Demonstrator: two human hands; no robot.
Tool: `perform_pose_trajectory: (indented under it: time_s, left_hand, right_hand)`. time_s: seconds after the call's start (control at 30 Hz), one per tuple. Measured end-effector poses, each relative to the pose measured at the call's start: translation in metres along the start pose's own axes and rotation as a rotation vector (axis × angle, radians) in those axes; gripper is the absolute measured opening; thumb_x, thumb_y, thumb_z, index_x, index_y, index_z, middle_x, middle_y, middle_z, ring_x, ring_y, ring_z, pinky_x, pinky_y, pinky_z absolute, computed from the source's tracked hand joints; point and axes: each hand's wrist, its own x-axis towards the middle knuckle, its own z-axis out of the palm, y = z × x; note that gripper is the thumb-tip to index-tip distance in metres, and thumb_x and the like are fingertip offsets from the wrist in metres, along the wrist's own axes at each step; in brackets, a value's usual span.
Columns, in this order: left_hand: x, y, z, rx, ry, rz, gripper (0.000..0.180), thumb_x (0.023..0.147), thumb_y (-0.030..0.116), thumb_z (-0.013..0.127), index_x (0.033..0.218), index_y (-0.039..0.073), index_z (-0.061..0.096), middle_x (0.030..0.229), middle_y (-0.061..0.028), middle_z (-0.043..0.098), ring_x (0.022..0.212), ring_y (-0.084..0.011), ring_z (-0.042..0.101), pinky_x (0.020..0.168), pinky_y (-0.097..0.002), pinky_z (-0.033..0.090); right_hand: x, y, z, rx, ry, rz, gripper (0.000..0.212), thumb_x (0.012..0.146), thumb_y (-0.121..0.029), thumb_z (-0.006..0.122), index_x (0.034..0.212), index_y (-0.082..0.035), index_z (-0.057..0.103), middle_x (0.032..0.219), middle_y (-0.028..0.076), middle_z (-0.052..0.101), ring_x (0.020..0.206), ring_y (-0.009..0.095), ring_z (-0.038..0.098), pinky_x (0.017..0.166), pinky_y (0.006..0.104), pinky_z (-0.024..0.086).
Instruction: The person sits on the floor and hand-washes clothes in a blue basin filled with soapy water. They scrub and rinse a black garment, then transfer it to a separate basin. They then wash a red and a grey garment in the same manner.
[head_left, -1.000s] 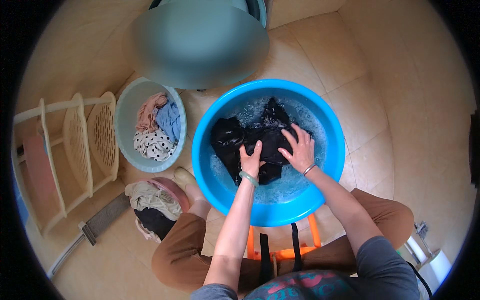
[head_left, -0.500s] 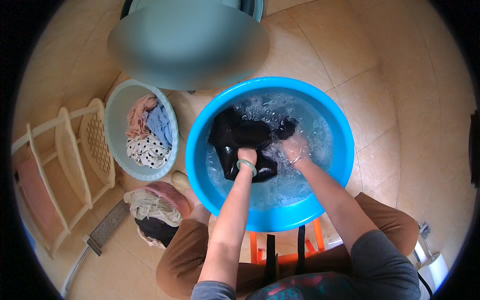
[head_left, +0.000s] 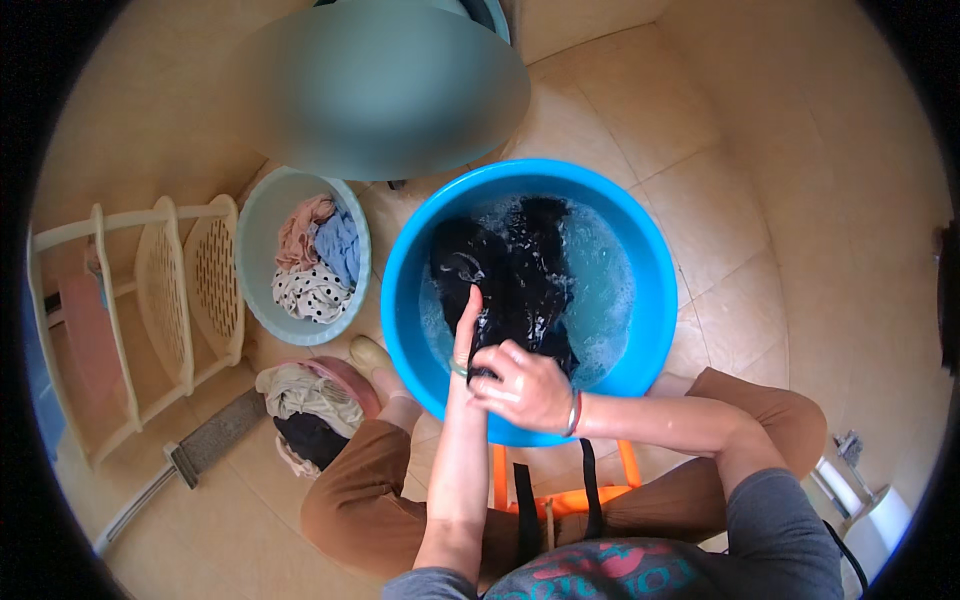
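Note:
My left hand (head_left: pixel 468 325) is held edge-on over the blue basin (head_left: pixel 655 300), one digit stretched out straight and the other fingers mostly hidden. A pale green bangle (head_left: pixel 459 368) circles my left wrist. My right hand (head_left: pixel 530 388) crosses over from the right, its fingers curled at the bangle's side; a red and silvery band (head_left: pixel 574 412) is on that wrist. Under and beyond both hands, a soaked black garment (head_left: pixel 538 260) lies bunched in the basin's sudsy water. Whether my left hand touches the cloth, I cannot tell.
Left of the basin stands a pale tub (head_left: pixel 365 240) holding pink, blue and polka-dot clothes. Nearer are a pink basin (head_left: pixel 350 383) of white and black laundry, a cream rack (head_left: pixel 165 300) and a mop (head_left: pixel 215 435). Orange stool legs (head_left: pixel 628 463) show below the blue basin.
Both hands have come up out of the water toward me. My right hand has moved left across to my left wrist. The black garment has spread into a longer heap.

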Motion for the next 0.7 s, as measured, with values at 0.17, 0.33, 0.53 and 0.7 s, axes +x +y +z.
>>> perform_pose_trajectory:
  time_s: [0.17,0.33,0.53,0.7]
  left_hand:
    - [-0.017,-0.01,-0.012,-0.188,-0.201,-0.157,0.041,0.096,0.038,0.05,0.119,0.006,0.061,0.11,-0.0099,0.066,0.099,-0.022,0.063,0.09,-0.0367,0.05]
    - [-0.015,-0.012,-0.046,-0.105,-0.144,-0.025,0.038,0.096,0.037,0.05,0.116,0.007,0.06,0.108,-0.0076,0.065,0.098,-0.0214,0.062,0.09,-0.0366,0.049]
    - [0.009,-0.02,-0.092,0.013,-0.086,0.246,0.034,0.096,0.036,0.049,0.112,0.008,0.06,0.105,-0.0049,0.064,0.097,-0.0206,0.061,0.09,-0.0365,0.048]
    - [0.006,-0.035,-0.043,0.139,0.26,0.457,0.038,0.094,0.034,0.053,0.118,0.004,0.056,0.106,-0.0041,0.062,0.097,-0.0183,0.059,0.087,-0.0328,0.048]
  right_hand:
    - [-0.001,-0.037,0.002,-0.03,0.06,-0.169,0.017,0.077,-0.028,0.066,0.079,-0.012,0.06,0.096,0.003,0.053,0.084,0.018,0.052,0.062,0.027,0.047]
    - [0.015,-0.038,0.009,-0.023,0.256,-0.159,0.02,0.074,-0.029,0.072,0.07,-0.015,0.059,0.082,0.001,0.053,0.07,0.016,0.053,0.054,0.0256,0.044]
    - [0.024,-0.02,0.007,0.091,0.29,-0.063,0.02,0.074,-0.018,0.071,0.064,-0.01,0.055,0.07,0.002,0.051,0.061,0.017,0.056,0.052,0.029,0.049]
    - [0.022,0.066,0.019,0.023,0.301,0.156,0.02,0.081,-0.018,0.063,0.065,-0.009,0.057,0.072,0.008,0.058,0.06,0.026,0.06,0.05,0.0364,0.049]
